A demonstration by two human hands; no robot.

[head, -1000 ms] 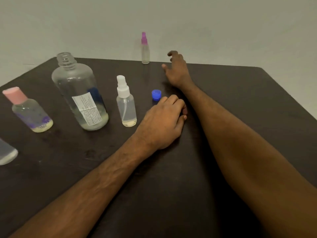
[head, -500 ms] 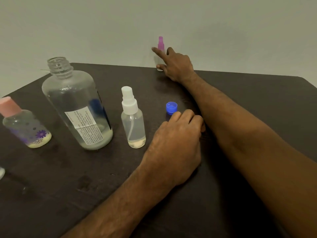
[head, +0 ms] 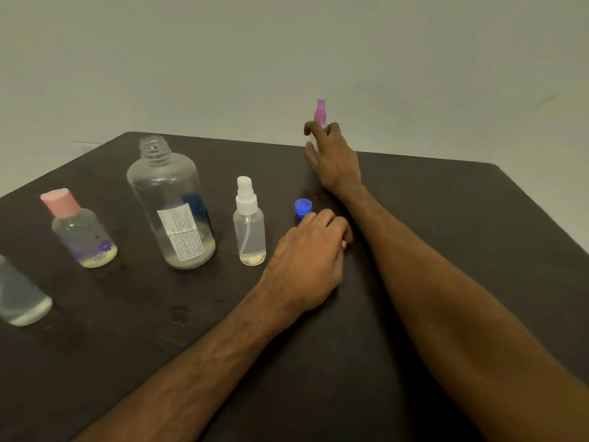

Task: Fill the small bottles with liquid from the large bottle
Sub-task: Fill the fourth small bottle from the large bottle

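The large clear bottle (head: 172, 212) stands uncapped left of centre on the dark table (head: 446, 218), with a little liquid at its bottom. Its blue cap (head: 302, 208) lies to the right. Between them stands a small spray bottle with a white top (head: 249, 228). At the far edge my right hand (head: 333, 154) curls its fingers round a small spray bottle with a purple top (head: 320, 114), hiding most of its body. My left hand (head: 310, 263) rests on the table just behind the blue cap, fingers loosely curled, holding nothing.
A small bottle with a pink cap (head: 81, 231) and a flower print stands at the left. Another clear bottle (head: 19, 298) is cut off by the left edge. A pale wall rises behind the table's far edge.
My right hand has reached to the far edge and closed round the purple-topped spray bottle. My left hand has stayed by the blue cap.
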